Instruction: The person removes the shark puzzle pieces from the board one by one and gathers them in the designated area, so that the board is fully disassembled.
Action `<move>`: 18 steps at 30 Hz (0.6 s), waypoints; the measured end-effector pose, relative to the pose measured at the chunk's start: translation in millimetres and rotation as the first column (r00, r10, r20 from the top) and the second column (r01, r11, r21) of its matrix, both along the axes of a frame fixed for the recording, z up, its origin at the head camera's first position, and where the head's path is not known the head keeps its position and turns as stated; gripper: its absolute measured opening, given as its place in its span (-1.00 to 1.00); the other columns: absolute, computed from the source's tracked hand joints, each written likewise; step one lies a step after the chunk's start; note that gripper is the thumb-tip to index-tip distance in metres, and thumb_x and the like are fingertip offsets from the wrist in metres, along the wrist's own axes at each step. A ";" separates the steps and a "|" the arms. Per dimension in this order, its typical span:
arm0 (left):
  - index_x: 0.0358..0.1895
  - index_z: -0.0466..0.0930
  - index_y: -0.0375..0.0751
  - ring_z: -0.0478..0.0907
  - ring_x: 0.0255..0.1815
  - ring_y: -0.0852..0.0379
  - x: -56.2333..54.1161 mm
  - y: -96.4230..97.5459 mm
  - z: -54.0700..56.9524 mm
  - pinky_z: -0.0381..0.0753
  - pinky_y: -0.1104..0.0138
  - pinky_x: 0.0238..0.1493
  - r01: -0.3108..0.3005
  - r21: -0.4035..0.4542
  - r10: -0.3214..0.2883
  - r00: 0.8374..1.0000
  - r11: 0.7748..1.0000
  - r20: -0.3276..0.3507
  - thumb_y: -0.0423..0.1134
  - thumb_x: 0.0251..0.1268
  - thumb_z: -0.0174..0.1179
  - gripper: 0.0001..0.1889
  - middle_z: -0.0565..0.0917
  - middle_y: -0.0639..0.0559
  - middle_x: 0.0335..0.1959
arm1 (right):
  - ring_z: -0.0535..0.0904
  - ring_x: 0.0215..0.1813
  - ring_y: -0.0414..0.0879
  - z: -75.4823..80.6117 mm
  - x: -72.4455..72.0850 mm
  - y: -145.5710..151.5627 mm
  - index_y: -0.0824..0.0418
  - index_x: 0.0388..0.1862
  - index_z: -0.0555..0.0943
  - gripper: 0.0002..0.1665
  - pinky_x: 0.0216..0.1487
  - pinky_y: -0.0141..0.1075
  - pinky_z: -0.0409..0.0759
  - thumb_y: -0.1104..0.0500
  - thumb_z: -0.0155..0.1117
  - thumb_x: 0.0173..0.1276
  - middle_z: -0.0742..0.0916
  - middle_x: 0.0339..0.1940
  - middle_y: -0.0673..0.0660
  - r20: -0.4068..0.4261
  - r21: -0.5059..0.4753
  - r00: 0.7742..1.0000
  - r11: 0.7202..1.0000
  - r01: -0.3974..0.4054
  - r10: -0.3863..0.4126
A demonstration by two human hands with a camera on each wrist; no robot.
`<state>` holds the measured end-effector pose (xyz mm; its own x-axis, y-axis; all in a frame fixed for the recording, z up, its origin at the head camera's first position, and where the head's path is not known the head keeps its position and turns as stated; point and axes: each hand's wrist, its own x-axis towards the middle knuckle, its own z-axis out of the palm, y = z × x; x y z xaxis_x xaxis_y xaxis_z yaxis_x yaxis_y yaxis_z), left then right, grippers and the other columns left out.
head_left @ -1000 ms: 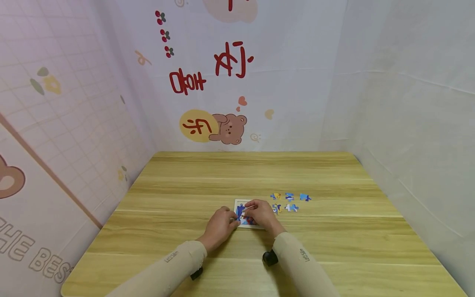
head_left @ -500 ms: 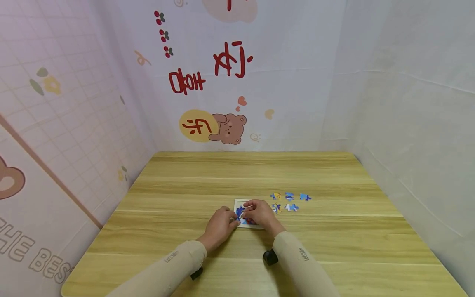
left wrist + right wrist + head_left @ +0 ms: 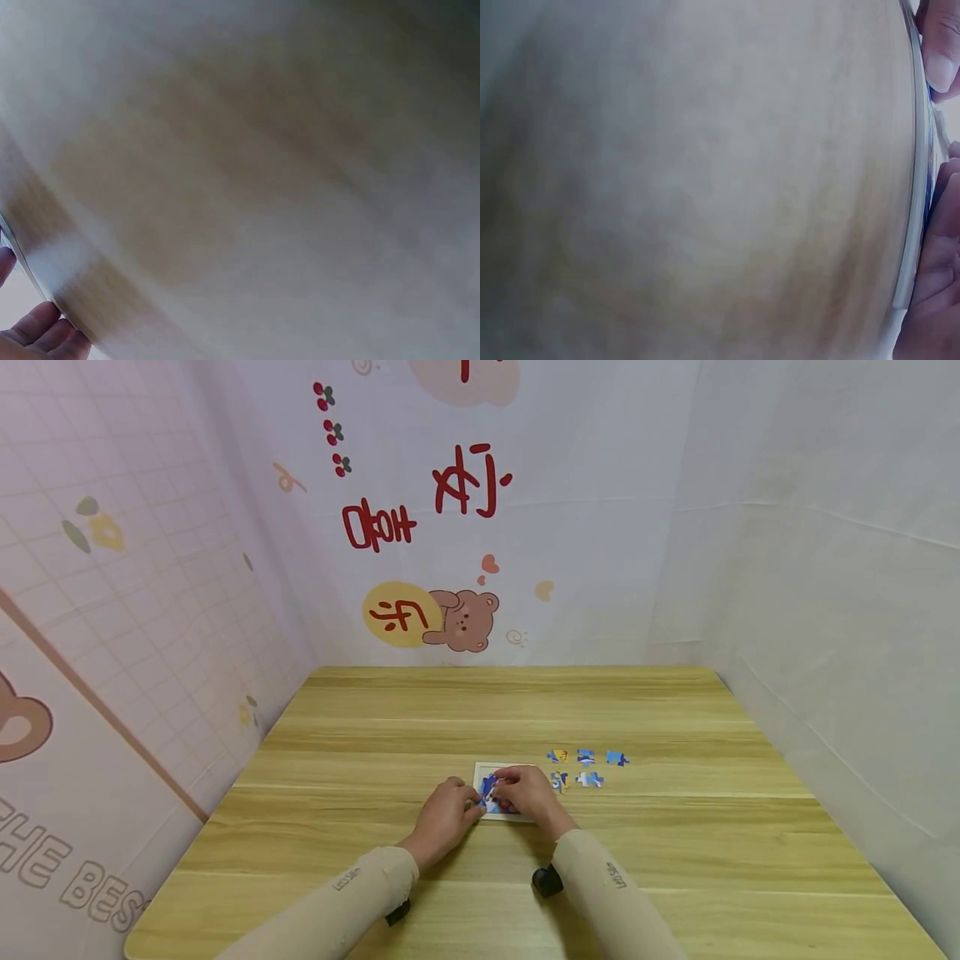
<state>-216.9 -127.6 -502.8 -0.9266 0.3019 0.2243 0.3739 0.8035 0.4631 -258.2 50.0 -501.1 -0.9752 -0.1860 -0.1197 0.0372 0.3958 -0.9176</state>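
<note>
On the table (image 3: pixel 375 743), the left hand (image 3: pixel 441 818), fingers parted, touches the puzzle tray (image 3: pixel 491 765); the right hand (image 3: pixel 529 793) has an indiscernible hold; uneven pressure could lift pieces (image 3: pixel 488 785) between them.

Sleeves long, beige: we log left sleeve (image 3: pixel 322 906) and right sleeve (image 3: pixel 618 906), each with small dark lettering (image 3: pixel 346 878) we cannot read surely. At our wrists, black units: left unit (image 3: pixel 397 912) partly hidden, right unit (image 3: pixel 547 881) rounded. Left grip (image 3: pixel 444 818) and right grip (image 3: pixel 528 793) bare.
</note>
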 end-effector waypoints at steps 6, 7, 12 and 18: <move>-0.24 0.74 -0.22 0.57 -0.17 0.00 -0.1 0.7 -0.1 0.59 0.09 -0.10 -0.002 -0.007 0.002 1.000 1.000 0.009 -0.19 0.29 0.34 -0.85 0.60 -0.10 -0.14 | 0.56 -0.41 -0.14 -2.5 -0.7 9.6 0.32 0.14 0.64 -0.61 -0.38 -0.35 0.55 0.25 0.30 0.36 0.75 -0.34 0.09 0.065 -0.154 0.998 0.988 0.009 0.001; -0.24 0.74 -0.22 0.57 -0.17 0.00 -0.1 0.8 0.0 0.59 0.09 -0.10 -0.001 -0.007 0.001 1.000 1.000 0.008 -0.19 0.29 0.34 -0.85 0.60 -0.10 -0.15 | 0.56 -0.40 -0.13 -3.2 -1.3 10.8 0.31 0.15 0.64 -0.60 -0.37 -0.35 0.55 0.24 0.28 0.36 0.74 -0.33 0.09 0.077 -0.165 0.997 0.986 0.012 0.001; -0.24 0.73 -0.22 0.55 -0.20 0.01 0.2 1.3 1.1 0.58 0.10 -0.13 0.003 -0.007 -0.003 1.000 1.000 0.005 -0.20 0.28 0.34 -0.85 0.59 -0.08 -0.19 | 0.58 -0.38 -0.13 -1.4 -2.1 14.4 0.30 0.17 0.63 -0.59 -0.37 -0.36 0.56 0.24 0.27 0.37 0.72 -0.29 0.11 0.108 -0.200 0.994 0.979 0.025 -0.003; -0.24 0.73 -0.24 0.54 -0.19 0.00 0.9 1.0 1.4 0.58 0.08 -0.11 -0.005 -0.012 0.006 1.000 1.000 0.025 -0.21 0.27 0.34 -0.85 0.58 -0.09 -0.18 | 0.61 -0.36 -0.11 0.4 -2.2 22.0 0.32 0.20 0.60 -0.59 -0.39 -0.34 0.57 0.25 0.25 0.41 0.72 -0.25 0.13 0.102 -0.229 0.995 0.973 0.014 0.010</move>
<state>-216.0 -126.6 -501.4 -0.9335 0.2991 0.1980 0.3580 0.8109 0.4629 -260.4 71.9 -500.8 -0.9605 -0.2183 -0.1725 0.1354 0.1749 -0.9752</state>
